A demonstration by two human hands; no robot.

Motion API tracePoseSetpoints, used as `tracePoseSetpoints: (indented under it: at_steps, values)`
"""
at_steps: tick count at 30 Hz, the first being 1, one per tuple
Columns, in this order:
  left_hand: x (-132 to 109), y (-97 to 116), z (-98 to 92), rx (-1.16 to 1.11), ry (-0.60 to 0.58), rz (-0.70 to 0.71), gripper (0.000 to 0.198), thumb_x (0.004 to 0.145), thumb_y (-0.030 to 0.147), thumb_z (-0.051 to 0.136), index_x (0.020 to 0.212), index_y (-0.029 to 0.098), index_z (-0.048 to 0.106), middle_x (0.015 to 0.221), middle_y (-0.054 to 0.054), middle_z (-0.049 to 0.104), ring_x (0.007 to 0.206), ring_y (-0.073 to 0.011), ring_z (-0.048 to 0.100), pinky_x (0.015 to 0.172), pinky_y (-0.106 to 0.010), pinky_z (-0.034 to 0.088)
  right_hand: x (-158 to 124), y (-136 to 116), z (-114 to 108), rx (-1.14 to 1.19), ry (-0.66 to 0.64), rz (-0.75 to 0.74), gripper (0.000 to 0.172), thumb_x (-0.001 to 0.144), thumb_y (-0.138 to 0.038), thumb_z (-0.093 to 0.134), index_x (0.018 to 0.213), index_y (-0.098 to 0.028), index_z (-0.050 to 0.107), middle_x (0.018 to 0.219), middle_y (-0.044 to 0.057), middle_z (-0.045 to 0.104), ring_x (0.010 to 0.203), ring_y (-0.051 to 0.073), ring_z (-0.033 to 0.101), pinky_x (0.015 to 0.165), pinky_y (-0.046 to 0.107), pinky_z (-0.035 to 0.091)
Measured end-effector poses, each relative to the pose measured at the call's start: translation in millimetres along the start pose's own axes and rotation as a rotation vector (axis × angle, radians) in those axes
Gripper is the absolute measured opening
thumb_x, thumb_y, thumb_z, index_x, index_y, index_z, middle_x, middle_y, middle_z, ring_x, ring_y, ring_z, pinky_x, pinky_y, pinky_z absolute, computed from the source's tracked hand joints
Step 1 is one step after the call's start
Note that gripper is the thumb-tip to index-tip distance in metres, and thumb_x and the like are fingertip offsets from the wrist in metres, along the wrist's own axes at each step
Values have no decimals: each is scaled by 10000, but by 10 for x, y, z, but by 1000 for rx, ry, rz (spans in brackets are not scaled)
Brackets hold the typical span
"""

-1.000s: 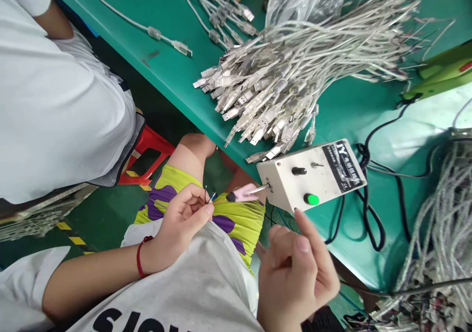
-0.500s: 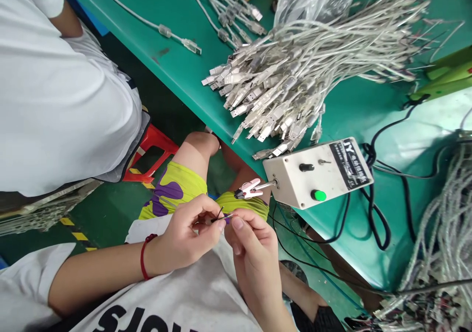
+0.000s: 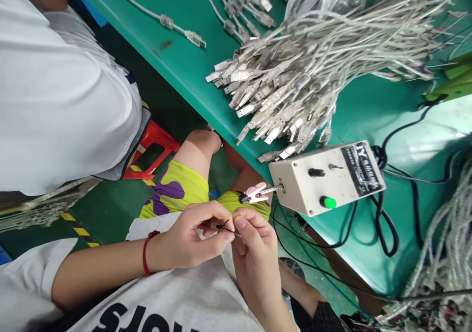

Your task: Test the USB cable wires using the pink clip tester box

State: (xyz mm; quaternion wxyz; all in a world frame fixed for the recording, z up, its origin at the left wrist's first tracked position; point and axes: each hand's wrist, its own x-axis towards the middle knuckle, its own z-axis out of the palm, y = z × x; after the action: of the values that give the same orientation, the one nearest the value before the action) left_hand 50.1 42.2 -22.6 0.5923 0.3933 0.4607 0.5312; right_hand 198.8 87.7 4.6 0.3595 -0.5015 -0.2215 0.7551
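Note:
Above my lap, my left hand is closed with thumb and forefinger around the end of a cable, from which thin dark wires stick out. Thumb and forefinger of my right hand are pinched together at the tips of these wires, touching the left fingertips. Most of the cable is hidden by my left hand. Just beyond my hands, a pink and black clip sits on the metal shaft of a white box with a green button, a black knob and a small switch.
A large pile of USB cables lies on the green table, with more cables at the right. Black cords run behind the box. A person in white sits at the left near a red stool.
The wires between my fingertips have shifted, and a dark one now crosses toward my right thumb. My hands stay close together. The table and box sit slightly farther right in view.

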Motion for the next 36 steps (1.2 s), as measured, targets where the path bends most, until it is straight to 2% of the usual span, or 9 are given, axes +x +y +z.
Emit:
tracePoseSetpoints:
  at_steps: [7, 12, 17, 20, 22, 25, 31, 33, 36]
  values:
    - [17, -55, 6, 19, 49, -13, 108, 1007, 239, 786, 936, 213, 709, 750, 10, 614, 626, -123, 486, 573, -249, 394, 23, -53, -28, -62, 20, -10, 222, 816, -397, 1043, 819, -228, 899, 643, -18, 628, 531, 57, 259, 488, 184, 268]
    - [0, -81, -10, 2, 102, 38, 88, 1014, 253, 810, 965, 213, 749, 756, -2, 647, 605, -125, 507, 561, -258, 410, 37, -17, -83, -82, 10, -12, 272, 820, -439, 1039, 823, -220, 879, 607, -43, 577, 527, 59, 255, 513, 204, 264]
    - [-12, -110, -17, -66, 194, 58, 164, 1046, 332, 836, 975, 198, 772, 785, -39, 718, 644, -155, 631, 613, -279, 503, 131, 47, -154, -111, -32, -17, 418, 975, -612, 837, 889, -206, 889, 520, -32, 509, 522, 127, 390, 561, 271, 351]
    - [6, -128, -8, -122, 222, 35, 197, 1055, 368, 851, 983, 200, 774, 831, -58, 769, 718, -179, 719, 680, -286, 576, 222, -7, -167, -22, -9, -23, 430, 966, -645, 822, 1093, -246, 920, 729, 18, 650, 649, 161, 524, 624, 283, 440]
    - [25, -133, -2, -168, 212, 4, 210, 1065, 389, 850, 999, 204, 775, 851, -62, 787, 746, -182, 738, 706, -285, 597, 278, -71, -169, 74, -15, -2, 503, 913, -632, 881, 1281, -290, 901, 915, 35, 673, 752, 173, 555, 703, 305, 510]
    - [65, -121, 7, -207, 207, -39, 266, 1057, 434, 868, 978, 199, 769, 823, -52, 766, 721, -163, 697, 678, -264, 563, 354, -129, -187, 171, -83, 34, 552, 927, -621, 887, 1380, -307, 877, 907, 21, 599, 708, 159, 452, 672, 307, 489]
    - [162, -75, 39, -290, 190, -126, 315, 1041, 457, 897, 953, 192, 752, 840, -56, 774, 763, -172, 728, 727, -268, 599, 485, -44, -248, 162, -150, 21, 442, 932, -686, 923, 1200, -334, 927, 590, -90, 285, 546, 130, 177, 502, 261, 301]
    - [191, -76, 54, -326, 197, -143, 331, 1035, 473, 904, 952, 192, 751, 840, -61, 784, 773, -185, 746, 746, -284, 619, 507, -12, -255, 166, -146, -2, 406, 920, -688, 944, 1141, -348, 930, 544, -107, 227, 522, 121, 141, 482, 245, 270]
    - [231, -94, 75, -401, 201, -178, 331, 1020, 462, 929, 949, 192, 751, 834, -54, 787, 767, -174, 740, 749, -275, 613, 519, 13, -258, 161, -126, -15, 368, 934, -679, 941, 1130, -368, 925, 513, -108, 249, 510, 117, 147, 487, 238, 291]
